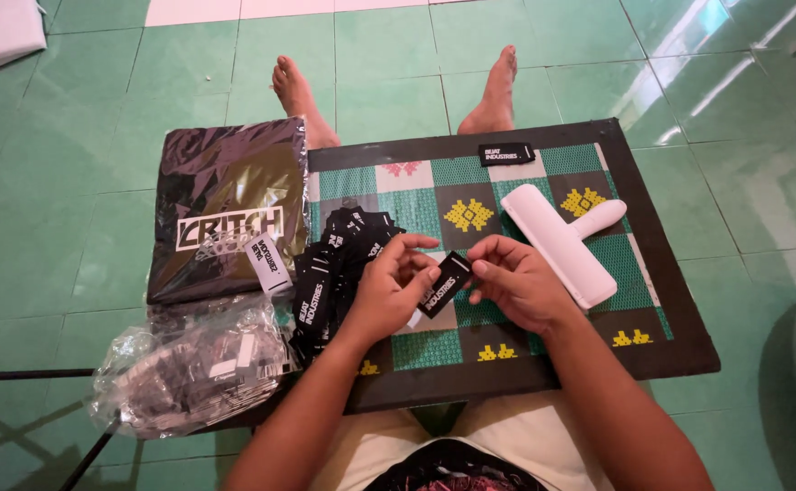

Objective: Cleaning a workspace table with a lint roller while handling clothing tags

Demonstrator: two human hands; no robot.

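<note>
1. Centrally, a small black woven label (444,283) sits pinched between both hands above the near middle of the patterned mat (652,273); its long axis slants from near-left to far-right
2. Left hand (389,291) grasps its near-left end, fingers curled; right hand (518,284) pinches the far-right end
3. Left lies a heap of black labels (334,264), then a glossy bagged dark garment (225,209) and crinkled clear plastic bag (189,368)
4. Right rests a smooth white lint roller (561,241)

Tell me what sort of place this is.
Likely a home floor used as a small packing spot: green floor tiles, a patterned mat, a pile of black labels and a bagged garment.
</note>
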